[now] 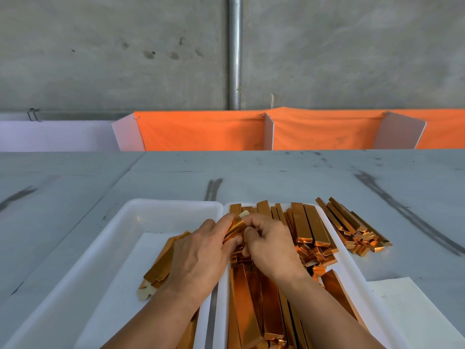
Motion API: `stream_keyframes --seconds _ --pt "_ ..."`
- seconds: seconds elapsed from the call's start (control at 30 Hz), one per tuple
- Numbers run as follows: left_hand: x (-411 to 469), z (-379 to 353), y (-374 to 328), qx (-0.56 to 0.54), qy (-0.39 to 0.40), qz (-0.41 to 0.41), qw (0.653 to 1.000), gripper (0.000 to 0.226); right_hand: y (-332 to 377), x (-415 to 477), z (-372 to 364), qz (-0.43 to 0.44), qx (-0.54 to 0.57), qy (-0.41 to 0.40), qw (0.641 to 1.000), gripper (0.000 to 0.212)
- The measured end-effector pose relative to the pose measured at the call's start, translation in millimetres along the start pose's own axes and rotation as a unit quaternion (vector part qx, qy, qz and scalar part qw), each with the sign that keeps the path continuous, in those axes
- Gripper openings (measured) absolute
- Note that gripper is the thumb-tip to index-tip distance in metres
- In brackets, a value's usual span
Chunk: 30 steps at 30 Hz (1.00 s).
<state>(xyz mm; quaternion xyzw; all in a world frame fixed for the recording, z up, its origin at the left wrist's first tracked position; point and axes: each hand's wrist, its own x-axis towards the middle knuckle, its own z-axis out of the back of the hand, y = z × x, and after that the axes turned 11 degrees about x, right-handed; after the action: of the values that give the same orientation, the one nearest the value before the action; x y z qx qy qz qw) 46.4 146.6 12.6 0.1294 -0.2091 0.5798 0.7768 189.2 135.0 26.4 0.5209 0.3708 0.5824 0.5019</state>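
Over the seam of the two trays: left hand [198,253] and right hand [269,245] meet on one gold card box [235,229], held just above the touching tray rims.
Left hand: fingers curled, thumb and forefinger pinching the box along its left side; back of the hand faces the camera.
Right hand: fingers bent in close, tips gripping the box's right edge; the palm side is hidden, so the exact hold underneath cannot be told.
Gold card box: shiny, bowed between the two grips, tilted with a pale flap [243,214] poking out at its far end.
Left tray [163,204]: white, lined with a white sheet [130,285]; flat gold blanks [163,263] lie in it, partly under the left wrist.
Right tray [351,263]: white, heaped with folded gold boxes [309,222] at the far end and long boxes [251,298] lying lengthwise nearer the person.
Loose pile [352,227]: more gold boxes on the table [276,177], just beside the right tray's outer rim.
Paper [415,311]: a white sheet on the table, near the right forearm.
Background: orange cloth [201,132] along the table's far edge, a metal pipe [235,51] up the grey wall.
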Motion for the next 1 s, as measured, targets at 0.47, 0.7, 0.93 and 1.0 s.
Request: stream_keyframes --seconds 0.47,0.7,0.93,1.0 --pt "-0.7 -1.3 -1.0 -0.016 -0.025 -0.022 0.999 0.065 4.1 7.1 12.0 -0.142 0.302 -0.023 0.942 0.023" --pt "-0.6 -3.6 0.8 -0.013 -0.027 -0.014 0.999 0.055 2.3 7.5 11.2 -0.135 0.312 0.008 0.940 0.017" --pt "-0.3 -3.3 -0.2 0.001 -0.030 -0.025 0.999 0.061 -1.6 8.1 8.9 -0.086 0.260 -0.023 0.962 0.009" --pt "0.0 -3.4 -0.4 0.005 -0.030 -0.027 0.999 0.065 -2.1 8.9 9.3 -0.084 0.253 -0.029 0.964 0.007"
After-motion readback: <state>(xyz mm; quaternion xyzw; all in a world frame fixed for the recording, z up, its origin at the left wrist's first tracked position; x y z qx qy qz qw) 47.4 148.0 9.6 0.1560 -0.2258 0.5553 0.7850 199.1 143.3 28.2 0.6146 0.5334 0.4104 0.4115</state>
